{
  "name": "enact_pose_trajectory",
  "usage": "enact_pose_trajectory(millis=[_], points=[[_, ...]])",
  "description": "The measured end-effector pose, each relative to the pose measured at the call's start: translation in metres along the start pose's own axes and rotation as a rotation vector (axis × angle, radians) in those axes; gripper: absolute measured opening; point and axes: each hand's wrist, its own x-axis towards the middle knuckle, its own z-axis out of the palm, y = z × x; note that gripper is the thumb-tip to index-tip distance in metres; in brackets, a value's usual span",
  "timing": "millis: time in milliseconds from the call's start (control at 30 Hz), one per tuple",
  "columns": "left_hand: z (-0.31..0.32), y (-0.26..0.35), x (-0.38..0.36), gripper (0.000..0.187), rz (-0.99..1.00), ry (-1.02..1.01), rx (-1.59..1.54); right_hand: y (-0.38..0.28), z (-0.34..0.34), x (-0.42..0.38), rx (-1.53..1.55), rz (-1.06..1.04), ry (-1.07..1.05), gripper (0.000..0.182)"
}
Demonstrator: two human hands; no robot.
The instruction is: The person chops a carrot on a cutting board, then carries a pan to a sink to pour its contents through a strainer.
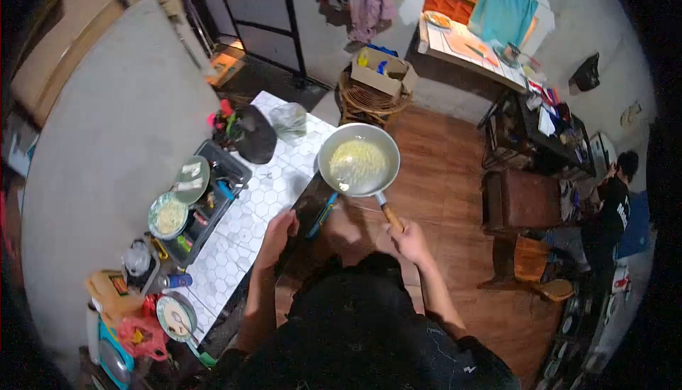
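Note:
My right hand (410, 240) is closed round the wooden handle (391, 217) of a light grey frying pan (392, 177), held out in front of me above the floor. Pale yellow minced pieces (359, 157), perhaps chopped garlic, lie inside it in a shiny clear liquid. My left hand (283, 232) hovers by the edge of the white hexagon-tiled counter (238, 251), its fingers curled in with nothing visible in them. Between the hands and lower down is a blue stick-like object (322, 215), whose kind I cannot make out.
On the counter stand a dark tray (238, 165), a plate of pale food (169, 215), a green plate (192, 179), a can (176, 280) and a bowl with a spoon (175, 317). A cardboard box (383, 77) stands ahead. A person (612, 205) sits at right near a wooden chair (531, 259).

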Motion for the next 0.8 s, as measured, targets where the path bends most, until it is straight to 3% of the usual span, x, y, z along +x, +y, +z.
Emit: enact_pose_trajectory(millis=[67, 133, 233, 433, 467, 533, 567, 633, 700, 767, 800], points=[[0.016, 0.024, 0.061, 0.041, 0.014, -0.016, -0.008, 0.022, -0.027, 0.058, -0.087, -0.057, 0.037, 0.024], [0.029, 0.031, 0.11, 0.037, -0.141, -0.085, 0.018, 0.012, -0.048, 0.103, -0.042, -0.022, 0.026, 0.024], [0.05, 0.017, 0.192, 0.034, -0.089, -0.102, -0.061, -0.002, -0.085, 0.179, -0.078, 0.003, 0.01, 0.02], [0.104, 0.001, 0.328, 0.032, -0.152, 0.064, -0.065, -0.026, -0.173, 0.322, -0.117, 0.02, -0.031, 0.023], [0.112, -0.003, 0.348, 0.031, -0.111, 0.065, -0.108, -0.035, -0.183, 0.342, -0.232, -0.176, 0.028, 0.023], [0.131, 0.001, 0.397, 0.03, -0.11, 0.152, -0.172, -0.07, -0.212, 0.397, -0.357, 0.054, -0.066, 0.026], [0.139, 0.001, 0.411, 0.029, -0.186, 0.233, -0.193, -0.084, -0.221, 0.419, -0.398, 0.015, -0.117, 0.021], [0.146, 0.004, 0.442, 0.029, -0.169, 0.256, -0.269, -0.077, -0.236, 0.476, -0.27, -0.153, -0.189, 0.026], [0.161, 0.009, 0.463, 0.029, -0.181, 0.276, -0.301, -0.033, -0.254, 0.548, -0.339, -0.133, -0.194, 0.028], [0.158, 0.011, 0.486, 0.027, -0.142, 0.3, -0.309, -0.062, -0.259, 0.581, -0.385, -0.142, -0.171, 0.031], [0.154, 0.015, 0.498, 0.027, -0.18, 0.334, -0.301, -0.135, -0.251, 0.576, -0.479, -0.077, -0.218, 0.033]])
